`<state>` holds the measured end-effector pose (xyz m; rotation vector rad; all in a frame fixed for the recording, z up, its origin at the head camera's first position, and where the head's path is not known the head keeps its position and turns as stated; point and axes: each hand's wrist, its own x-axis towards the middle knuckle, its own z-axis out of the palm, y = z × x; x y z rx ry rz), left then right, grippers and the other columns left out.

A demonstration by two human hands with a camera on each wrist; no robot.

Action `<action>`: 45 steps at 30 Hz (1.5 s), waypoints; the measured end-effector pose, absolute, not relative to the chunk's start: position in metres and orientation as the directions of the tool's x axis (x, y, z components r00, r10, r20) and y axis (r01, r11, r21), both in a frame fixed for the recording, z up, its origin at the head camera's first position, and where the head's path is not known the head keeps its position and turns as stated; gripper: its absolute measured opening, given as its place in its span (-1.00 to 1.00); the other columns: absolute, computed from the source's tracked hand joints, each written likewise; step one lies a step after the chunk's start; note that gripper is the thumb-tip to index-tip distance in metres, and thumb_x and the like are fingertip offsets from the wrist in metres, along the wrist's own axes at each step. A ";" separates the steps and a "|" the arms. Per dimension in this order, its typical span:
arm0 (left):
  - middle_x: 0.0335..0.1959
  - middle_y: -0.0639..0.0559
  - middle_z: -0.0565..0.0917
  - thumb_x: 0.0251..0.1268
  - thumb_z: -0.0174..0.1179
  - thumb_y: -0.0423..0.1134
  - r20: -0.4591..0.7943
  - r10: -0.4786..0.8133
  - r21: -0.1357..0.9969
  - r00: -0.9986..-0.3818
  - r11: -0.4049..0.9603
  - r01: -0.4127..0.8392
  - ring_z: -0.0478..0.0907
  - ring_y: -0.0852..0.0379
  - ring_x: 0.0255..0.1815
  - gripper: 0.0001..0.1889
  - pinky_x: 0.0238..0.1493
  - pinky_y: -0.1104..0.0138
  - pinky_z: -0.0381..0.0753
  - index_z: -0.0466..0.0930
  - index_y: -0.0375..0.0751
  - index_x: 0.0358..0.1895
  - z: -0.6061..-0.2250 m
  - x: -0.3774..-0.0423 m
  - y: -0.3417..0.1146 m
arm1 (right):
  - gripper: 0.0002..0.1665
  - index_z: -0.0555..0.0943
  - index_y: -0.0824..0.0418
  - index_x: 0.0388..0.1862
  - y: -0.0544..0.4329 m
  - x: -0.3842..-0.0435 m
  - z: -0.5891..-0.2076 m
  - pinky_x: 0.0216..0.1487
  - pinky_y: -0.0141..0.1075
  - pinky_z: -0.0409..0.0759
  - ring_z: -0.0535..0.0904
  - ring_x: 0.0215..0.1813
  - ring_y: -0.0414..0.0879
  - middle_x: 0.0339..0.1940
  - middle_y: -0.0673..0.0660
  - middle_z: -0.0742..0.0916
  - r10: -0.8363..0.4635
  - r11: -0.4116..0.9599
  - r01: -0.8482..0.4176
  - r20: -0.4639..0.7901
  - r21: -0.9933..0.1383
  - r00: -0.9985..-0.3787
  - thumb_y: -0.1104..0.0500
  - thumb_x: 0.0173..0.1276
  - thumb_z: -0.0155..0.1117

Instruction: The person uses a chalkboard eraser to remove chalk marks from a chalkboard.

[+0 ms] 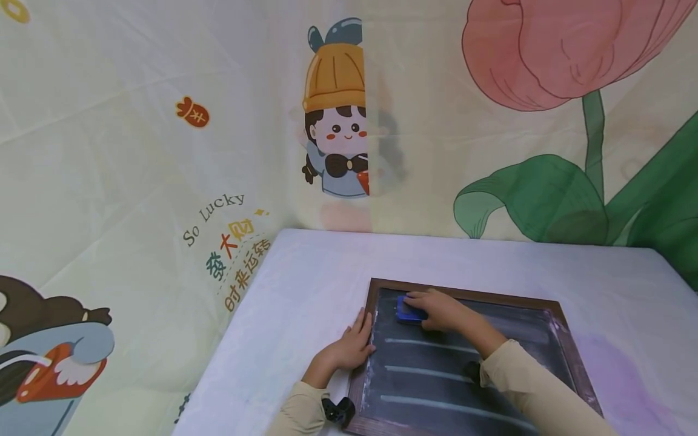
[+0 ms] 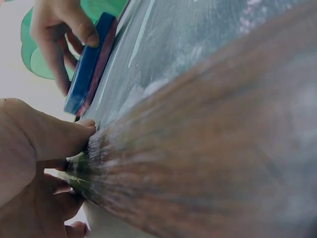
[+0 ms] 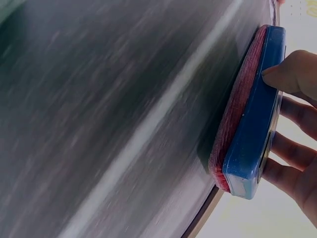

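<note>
A blackboard (image 1: 414,357) in a brown wooden frame lies flat, crossed by pale chalk lines (image 1: 417,371). Near its far left corner, my right hand (image 1: 444,310) grips a blue eraser (image 1: 405,311), thumb on one long side and fingers on the other. The right wrist view shows the eraser's pinkish-red felt pad (image 3: 238,106) facing the board, its near end tilted; whether all the felt touches is unclear. My left hand (image 1: 349,348) rests against the board's left frame (image 2: 198,134) with fingers extended, the thumb on the frame's edge.
The board lies on a white-covered table (image 1: 305,278) with a purple patch (image 1: 621,375) to the right. Behind it hangs a printed cloth (image 1: 414,206) with a flower and cartoon figures. A dark wrist camera (image 1: 339,412) sits beside the board's left frame.
</note>
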<state>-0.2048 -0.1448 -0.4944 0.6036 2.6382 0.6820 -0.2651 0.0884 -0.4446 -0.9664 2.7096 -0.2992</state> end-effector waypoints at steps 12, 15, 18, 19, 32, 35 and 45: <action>0.44 -0.37 -0.29 0.37 -0.06 -0.20 -0.244 0.475 0.523 -0.845 0.799 0.299 -0.09 -0.16 0.45 -0.28 0.36 -0.07 -0.01 -0.24 -0.45 0.41 -0.495 -0.207 -0.144 | -0.31 0.38 0.23 0.28 0.057 -0.266 -0.446 0.16 -0.01 0.39 0.37 0.24 0.20 0.31 0.20 0.43 -0.645 0.757 -0.596 -0.157 -0.269 -0.748 0.24 0.12 0.30; 0.43 -0.40 -0.27 0.36 -0.04 -0.22 -0.238 0.478 0.529 -0.846 0.794 0.300 -0.12 -0.18 0.45 -0.27 0.34 -0.08 0.01 -0.23 -0.51 0.39 -0.494 -0.207 -0.144 | -0.31 0.37 0.23 0.28 0.050 -0.266 -0.447 0.18 -0.01 0.38 0.36 0.25 0.21 0.32 0.21 0.42 -0.659 0.746 -0.613 -0.149 -0.261 -0.738 0.24 0.13 0.30; 0.43 -0.42 -0.25 0.35 -0.04 -0.22 -0.231 0.482 0.535 -0.845 0.789 0.303 -0.15 -0.19 0.46 -0.26 0.34 -0.08 0.02 -0.23 -0.56 0.37 -0.493 -0.207 -0.143 | -0.31 0.37 0.24 0.28 0.047 -0.265 -0.448 0.18 -0.02 0.38 0.37 0.24 0.22 0.31 0.22 0.42 -0.662 0.743 -0.621 -0.137 -0.251 -0.737 0.23 0.14 0.30; 0.42 -0.42 -0.24 0.35 -0.03 -0.22 -0.227 0.484 0.535 -0.845 0.787 0.307 -0.15 -0.20 0.45 -0.26 0.34 -0.08 0.02 -0.23 -0.57 0.37 -0.492 -0.207 -0.143 | -0.31 0.37 0.23 0.29 0.047 -0.265 -0.449 0.18 -0.02 0.38 0.37 0.24 0.22 0.31 0.22 0.42 -0.658 0.746 -0.618 -0.132 -0.247 -0.742 0.23 0.14 0.30; 0.43 -0.39 -0.25 0.37 -0.05 -0.17 -0.233 0.477 0.545 -0.847 0.786 0.292 -0.16 -0.19 0.46 -0.24 0.35 -0.07 0.00 -0.26 -0.52 0.39 -0.496 -0.209 -0.148 | -0.31 0.39 0.17 0.27 0.044 -0.261 -0.455 0.19 -0.01 0.37 0.41 0.20 0.23 0.28 0.23 0.46 -0.618 0.772 -0.586 -0.073 -0.247 -0.783 0.24 0.12 0.34; 0.43 -0.39 -0.26 0.37 -0.05 -0.17 -0.237 0.481 0.544 -0.844 0.786 0.295 -0.16 -0.20 0.46 -0.24 0.35 -0.08 0.00 -0.27 -0.52 0.39 -0.496 -0.210 -0.148 | -0.31 0.37 0.16 0.29 0.044 -0.261 -0.453 0.20 0.00 0.36 0.38 0.22 0.23 0.29 0.22 0.44 -0.613 0.776 -0.576 -0.094 -0.255 -0.784 0.24 0.14 0.32; 0.42 -0.44 -0.20 0.35 -0.03 -0.20 -0.224 0.488 0.531 -0.844 0.787 0.314 -0.13 -0.23 0.45 -0.26 0.32 -0.10 0.04 -0.22 -0.57 0.37 -0.490 -0.207 -0.147 | -0.32 0.40 0.16 0.27 0.052 -0.259 -0.453 0.17 0.01 0.38 0.40 0.19 0.23 0.27 0.24 0.46 -0.615 0.773 -0.580 -0.083 -0.256 -0.784 0.23 0.13 0.33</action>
